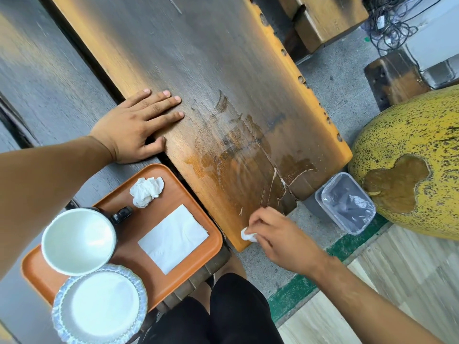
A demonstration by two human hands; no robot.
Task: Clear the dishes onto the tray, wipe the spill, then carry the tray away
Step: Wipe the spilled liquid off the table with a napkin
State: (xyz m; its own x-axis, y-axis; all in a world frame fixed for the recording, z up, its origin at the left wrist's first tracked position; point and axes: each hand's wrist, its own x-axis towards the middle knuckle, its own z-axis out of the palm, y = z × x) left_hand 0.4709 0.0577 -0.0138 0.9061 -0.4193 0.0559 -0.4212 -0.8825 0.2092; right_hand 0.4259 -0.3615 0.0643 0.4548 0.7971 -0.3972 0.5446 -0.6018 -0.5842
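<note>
Wiping the spill: I work a tissue wad (248,235) along the wet tabletop (223,70).

My right hand (278,239) pinches the wad at the plank's near edge; my left hand (137,125) lies flat, fingers straight, bracing. I judge long strokes over the smear (238,150) best. The mug (78,240) and plate (100,306) sit on the tray (193,199).

Orange tray (198,219), white mug (78,240), blue-patterned white plate (99,306).

Bright daylight, blurred far edges, wide-angle warping
</note>
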